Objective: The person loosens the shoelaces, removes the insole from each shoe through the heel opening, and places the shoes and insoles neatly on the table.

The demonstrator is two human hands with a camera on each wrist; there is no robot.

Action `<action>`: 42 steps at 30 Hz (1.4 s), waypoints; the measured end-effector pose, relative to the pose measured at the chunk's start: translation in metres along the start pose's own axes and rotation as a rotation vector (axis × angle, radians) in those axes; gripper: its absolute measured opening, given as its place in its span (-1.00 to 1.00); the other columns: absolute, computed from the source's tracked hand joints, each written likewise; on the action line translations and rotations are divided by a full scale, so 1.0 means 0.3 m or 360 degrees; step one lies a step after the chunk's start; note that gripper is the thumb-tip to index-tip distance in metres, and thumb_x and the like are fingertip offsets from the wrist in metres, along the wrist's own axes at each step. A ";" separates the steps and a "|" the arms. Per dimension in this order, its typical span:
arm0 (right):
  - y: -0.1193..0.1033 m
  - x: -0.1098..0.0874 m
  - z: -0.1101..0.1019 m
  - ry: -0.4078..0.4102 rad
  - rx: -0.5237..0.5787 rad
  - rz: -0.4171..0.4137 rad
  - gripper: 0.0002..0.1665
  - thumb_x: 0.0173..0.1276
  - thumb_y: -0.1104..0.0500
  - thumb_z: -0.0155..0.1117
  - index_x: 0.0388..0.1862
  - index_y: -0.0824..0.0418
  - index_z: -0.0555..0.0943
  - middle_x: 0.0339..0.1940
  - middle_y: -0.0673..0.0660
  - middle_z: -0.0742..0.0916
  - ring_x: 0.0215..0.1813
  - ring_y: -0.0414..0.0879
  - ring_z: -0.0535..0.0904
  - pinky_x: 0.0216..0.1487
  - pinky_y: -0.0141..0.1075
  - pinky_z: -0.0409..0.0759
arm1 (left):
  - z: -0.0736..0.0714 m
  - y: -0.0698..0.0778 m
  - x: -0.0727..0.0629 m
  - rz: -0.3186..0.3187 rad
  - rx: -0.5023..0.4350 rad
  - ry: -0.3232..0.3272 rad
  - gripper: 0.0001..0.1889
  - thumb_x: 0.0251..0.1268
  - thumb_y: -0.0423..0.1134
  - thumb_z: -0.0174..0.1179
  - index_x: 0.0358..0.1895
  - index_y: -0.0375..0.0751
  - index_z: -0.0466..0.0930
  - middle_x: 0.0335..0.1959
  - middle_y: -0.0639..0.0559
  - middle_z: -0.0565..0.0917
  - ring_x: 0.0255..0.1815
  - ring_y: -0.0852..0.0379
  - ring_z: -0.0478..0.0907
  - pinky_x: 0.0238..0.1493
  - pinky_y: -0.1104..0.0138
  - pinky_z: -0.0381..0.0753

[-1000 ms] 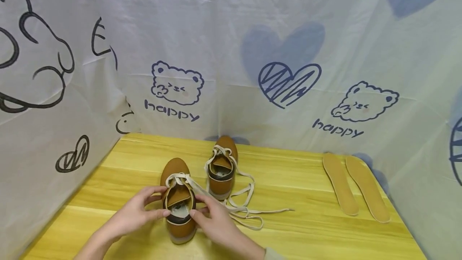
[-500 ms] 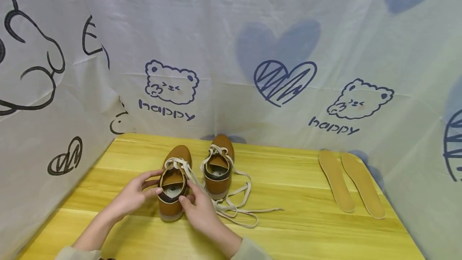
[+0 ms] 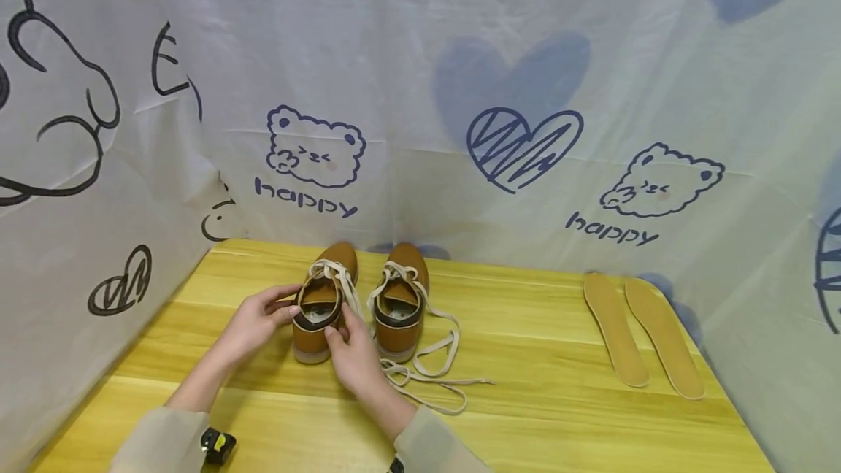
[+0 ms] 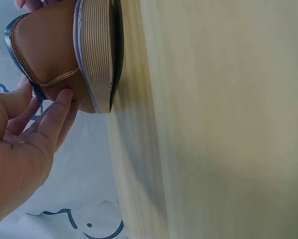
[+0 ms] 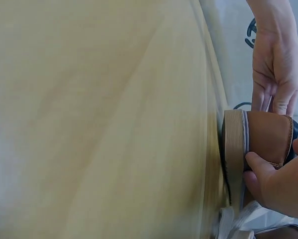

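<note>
Two brown lace-up shoes stand side by side at the back of the table, toes toward the wall. My left hand (image 3: 252,323) grips the left shoe (image 3: 311,345) at its collar, thumb near the rim and fingers along the outer side. On the opposite side, my right hand (image 3: 358,356) holds the same shoe by its collar and flank. Both wrist views show the shoe's heel (image 4: 47,45) between the hands, its ribbed sole at the tabletop. The right shoe (image 3: 397,338) stands just beside it, untouched, with a long pale lace (image 3: 443,352) trailing onto the table.
Two tan insoles (image 3: 615,331) lie side by side at the right of the yellow wood-grain table (image 3: 525,414). A white printed cloth (image 3: 420,130) hangs right behind the shoes and along the sides. A small black device (image 3: 218,446) sits at the left wrist.
Both hands have moved the left shoe away from me toward the back wall, and it now stands level with the right shoe. The grip looks the same; the insoles have not moved.
</note>
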State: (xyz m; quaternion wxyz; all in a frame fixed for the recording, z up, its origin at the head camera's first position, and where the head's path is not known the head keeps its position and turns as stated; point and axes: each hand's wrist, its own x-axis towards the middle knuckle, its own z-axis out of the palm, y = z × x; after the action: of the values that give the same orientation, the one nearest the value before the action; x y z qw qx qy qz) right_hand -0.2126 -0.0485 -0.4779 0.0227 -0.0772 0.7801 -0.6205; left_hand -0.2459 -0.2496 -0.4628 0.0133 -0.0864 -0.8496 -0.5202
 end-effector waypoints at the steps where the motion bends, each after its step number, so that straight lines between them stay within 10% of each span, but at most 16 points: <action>1: 0.000 0.007 0.001 0.0012 0.0003 0.0008 -0.32 0.60 0.15 0.17 0.59 0.36 0.29 0.53 0.34 0.44 0.41 0.15 0.48 0.43 0.07 0.45 | 0.002 -0.001 0.010 0.0002 -0.0011 0.0002 -0.50 0.54 -0.40 0.18 0.44 -0.51 0.38 0.42 -0.50 0.42 0.35 -0.39 0.50 0.15 0.26 0.69; 12: 0.009 0.036 0.010 0.0036 0.0038 0.0055 -0.28 0.54 0.20 0.23 0.60 0.34 0.29 0.49 0.35 0.48 0.35 0.13 0.52 0.40 0.03 0.49 | 0.005 -0.019 0.043 -0.0039 -0.0046 -0.0017 -0.49 0.57 -0.38 0.15 0.46 -0.50 0.35 0.45 -0.48 0.38 0.35 -0.37 0.50 0.17 0.27 0.67; 25: -0.052 -0.073 -0.141 -0.0184 0.0055 -0.0153 -0.20 0.56 0.06 0.25 0.66 0.18 0.23 0.62 0.25 0.35 0.46 0.21 0.46 0.38 -0.06 0.55 | 0.033 0.032 -0.025 -0.0002 0.0331 0.0203 -0.49 0.61 -0.19 0.12 0.46 -0.41 0.39 0.41 -0.44 0.45 0.33 -0.41 0.51 0.25 -0.15 0.59; 32: -0.036 -0.119 -0.316 -0.0124 -0.0531 -0.0525 -0.19 0.61 -0.06 0.15 0.70 0.13 0.15 0.70 0.07 0.22 0.62 0.14 0.23 0.53 0.13 0.30 | 0.079 0.067 -0.101 0.0108 0.0619 0.0301 -0.27 0.58 0.05 0.15 0.55 -0.41 0.25 0.53 -0.41 0.30 0.48 -0.45 0.27 0.42 -0.32 0.29; 42: 0.037 -0.160 -0.600 0.0205 -0.1148 -0.0594 -0.17 0.53 0.00 0.29 0.63 0.26 0.25 0.66 0.21 0.28 0.58 0.26 0.28 0.46 0.21 0.36 | 0.099 0.057 -0.177 0.0300 0.1131 0.0445 -0.16 0.45 0.15 0.23 0.56 -0.38 0.24 0.61 -0.33 0.20 0.55 -0.45 0.13 0.46 -0.42 0.02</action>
State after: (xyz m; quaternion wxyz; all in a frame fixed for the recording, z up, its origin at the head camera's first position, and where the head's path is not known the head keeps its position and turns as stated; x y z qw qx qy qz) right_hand -0.1899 0.1347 -0.4503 -0.1678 -0.1813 0.9200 -0.3042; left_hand -0.1887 -0.2227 -0.4673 0.2057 -0.0823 -0.9550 -0.1971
